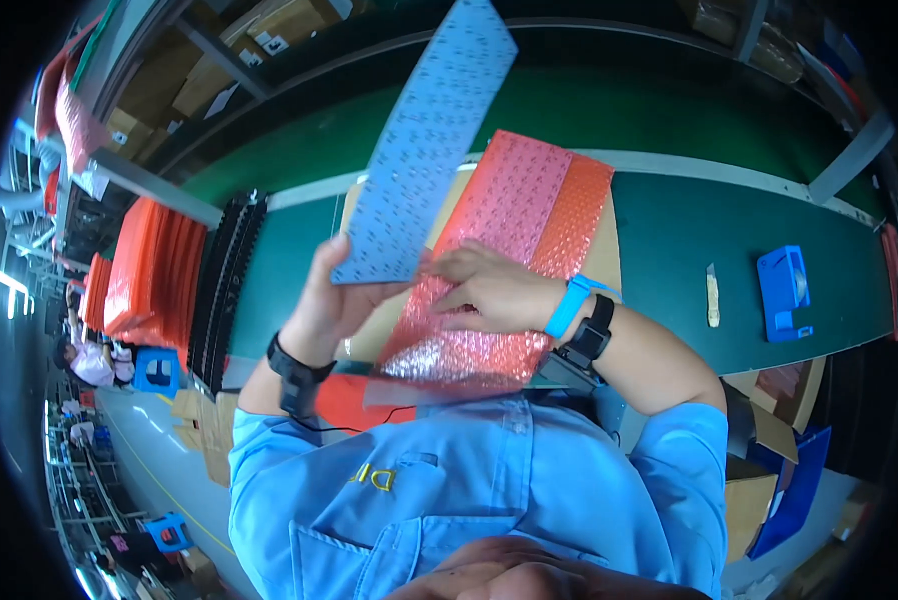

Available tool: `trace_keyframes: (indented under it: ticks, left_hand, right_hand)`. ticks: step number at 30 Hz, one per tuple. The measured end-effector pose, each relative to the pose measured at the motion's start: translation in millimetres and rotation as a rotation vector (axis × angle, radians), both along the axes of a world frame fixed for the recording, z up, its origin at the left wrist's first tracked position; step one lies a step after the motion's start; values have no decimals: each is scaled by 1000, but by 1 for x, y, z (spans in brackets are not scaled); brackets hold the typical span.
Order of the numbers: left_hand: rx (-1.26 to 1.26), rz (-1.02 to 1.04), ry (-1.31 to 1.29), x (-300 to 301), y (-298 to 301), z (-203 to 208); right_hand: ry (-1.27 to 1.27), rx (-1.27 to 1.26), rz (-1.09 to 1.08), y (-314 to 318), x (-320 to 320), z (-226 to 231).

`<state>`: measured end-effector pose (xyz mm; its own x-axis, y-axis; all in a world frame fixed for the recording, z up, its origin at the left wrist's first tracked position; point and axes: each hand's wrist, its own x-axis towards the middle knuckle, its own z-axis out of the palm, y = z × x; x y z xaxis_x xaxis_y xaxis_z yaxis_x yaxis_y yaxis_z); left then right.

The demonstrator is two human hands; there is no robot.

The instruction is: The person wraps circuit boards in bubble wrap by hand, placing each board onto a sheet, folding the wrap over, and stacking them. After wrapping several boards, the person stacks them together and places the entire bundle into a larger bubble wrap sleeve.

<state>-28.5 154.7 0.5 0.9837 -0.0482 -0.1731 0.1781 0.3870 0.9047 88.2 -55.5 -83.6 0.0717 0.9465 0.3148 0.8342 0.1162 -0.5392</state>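
My left fingers (331,262) are clamped on the lower end of a blue patterned panel (424,140), which I hold raised and slanted, its upper end reaching in my view past the tabletop's (664,250) far edge. My right fingers (459,262) lie bent over a red bubble-wrap bag (569,215), close to the panel's bottom edge; I cannot tell whether they pinch the film. The bag slants across a tan sheet (602,270), from close to the far edge down to the near edge at my shirt (589,490). To the right, bare tabletop runs to a cutter (712,300), with a blue tape dispenser (784,290) beyond it, near the right edge. On the left I have a narrower bare strip, bounded by black ridged strips (224,300) along the left edge; orange-red stacked bags (149,270) stand just past them.
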Motion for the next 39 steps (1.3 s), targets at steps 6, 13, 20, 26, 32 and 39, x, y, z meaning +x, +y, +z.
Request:
trace_keyframes:
  ticks: [6,13,20,26,32,39]
  left_hand:
    - [357,-11,-257,-34,-39,-53]
    - [962,113,-388,-46,-72,-65]
    - [494,322,-250,-35,-46,-95]
    - [96,381,-42,-26,-21,-93]
    - [241,316,-71,-27,-18,-105]
    - [594,351,-192,-44,-15,-92]
  right_hand:
    - [134,-249,10,-10,-7,33]
    - [941,-228,-299,-49,-5,74]
    - [778,-285,-595,-85,15,135]
    - [-728,-154,-542,-70,61,81]
    - [-758,-430,-504,-50,63,30]
    - [-591,-510,-510,-42,67,22]
